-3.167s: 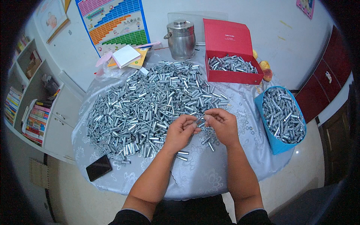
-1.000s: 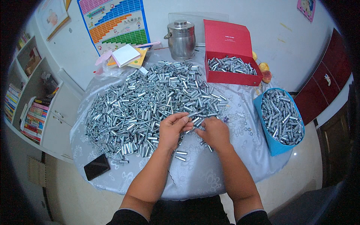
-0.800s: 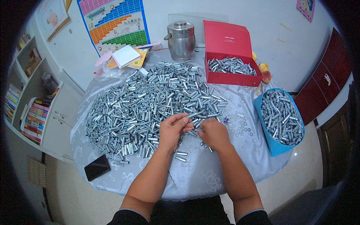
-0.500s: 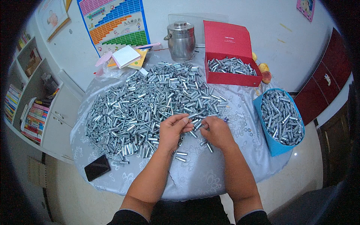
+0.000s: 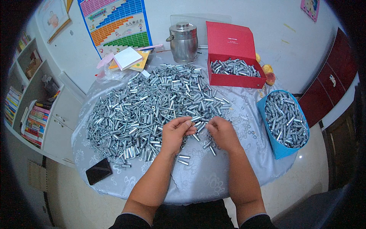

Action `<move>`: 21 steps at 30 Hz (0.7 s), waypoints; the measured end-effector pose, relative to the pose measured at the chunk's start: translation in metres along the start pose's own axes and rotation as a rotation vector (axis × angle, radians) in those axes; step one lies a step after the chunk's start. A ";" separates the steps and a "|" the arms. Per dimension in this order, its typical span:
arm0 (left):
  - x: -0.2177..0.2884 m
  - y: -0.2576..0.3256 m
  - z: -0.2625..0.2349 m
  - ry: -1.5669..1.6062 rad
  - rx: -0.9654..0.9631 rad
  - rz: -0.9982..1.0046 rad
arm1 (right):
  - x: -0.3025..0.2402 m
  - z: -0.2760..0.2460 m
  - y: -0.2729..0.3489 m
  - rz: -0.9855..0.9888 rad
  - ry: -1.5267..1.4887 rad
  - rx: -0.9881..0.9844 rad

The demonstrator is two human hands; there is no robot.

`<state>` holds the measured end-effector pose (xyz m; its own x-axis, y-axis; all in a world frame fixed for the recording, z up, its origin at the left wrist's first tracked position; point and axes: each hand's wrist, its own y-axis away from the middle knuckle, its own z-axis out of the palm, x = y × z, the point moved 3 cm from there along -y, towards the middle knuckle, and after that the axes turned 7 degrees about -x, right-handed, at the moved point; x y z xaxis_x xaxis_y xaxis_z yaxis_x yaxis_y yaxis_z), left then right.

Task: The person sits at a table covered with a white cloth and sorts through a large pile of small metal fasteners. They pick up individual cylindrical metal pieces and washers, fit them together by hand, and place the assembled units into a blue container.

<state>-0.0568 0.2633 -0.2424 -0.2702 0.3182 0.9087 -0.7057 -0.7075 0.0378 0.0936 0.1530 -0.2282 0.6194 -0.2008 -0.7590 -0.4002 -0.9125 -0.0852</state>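
Note:
A wide heap of silvery metal tubes and bolts (image 5: 133,114) covers much of the cloth-covered table. At its near right edge, my left hand (image 5: 176,134) is closed in a pinch, thumb against forefinger, on a small metal tube whose end shows at the fingertips. Just to the right, my right hand (image 5: 224,133) has its fingers curled together and faces the left one, a small gap between them. Whatever it grips is hidden by its fingers. Loose tubes (image 5: 183,159) lie on the cloth below my hands.
Right of the heap stands a blue bin (image 5: 284,152) full of metal pieces. A red lidded box (image 5: 236,81) holds more at the back, beside a steel canister (image 5: 183,44). Small washers (image 5: 249,131) are scattered on the cloth. A black phone (image 5: 98,171) lies front left; notebooks (image 5: 127,58) sit behind.
My right hand has shifted very slightly, its fingertips a little higher and its wrist turned. My left hand keeps its pinch in nearly the same place.

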 end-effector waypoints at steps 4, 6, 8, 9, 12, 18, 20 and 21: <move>-0.002 -0.001 -0.001 -0.024 -0.001 -0.008 | -0.005 -0.003 -0.003 0.123 -0.610 0.110; -0.002 0.000 0.001 -0.046 -0.008 -0.007 | -0.003 0.001 -0.005 0.048 -0.750 0.164; -0.001 0.000 0.001 -0.049 -0.014 -0.003 | -0.005 0.002 -0.006 0.003 -0.817 0.201; -0.001 0.000 0.001 -0.042 -0.016 -0.001 | -0.007 0.001 -0.005 -0.003 -0.815 0.211; -0.002 0.000 0.001 -0.040 -0.023 0.008 | -0.008 0.003 -0.004 -0.034 -0.790 0.192; -0.001 0.000 0.000 -0.045 -0.023 0.012 | -0.004 0.005 -0.004 -0.116 -0.687 0.165; -0.001 0.000 0.001 -0.046 -0.024 0.011 | -0.003 0.005 -0.004 -0.134 -0.699 0.172; 0.000 0.001 0.002 -0.047 -0.024 0.009 | -0.005 0.004 -0.003 -0.125 -0.695 0.166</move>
<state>-0.0566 0.2616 -0.2412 -0.2458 0.2812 0.9276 -0.7191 -0.6946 0.0200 0.0890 0.1583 -0.2267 0.1173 0.2251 -0.9672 -0.4859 -0.8364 -0.2536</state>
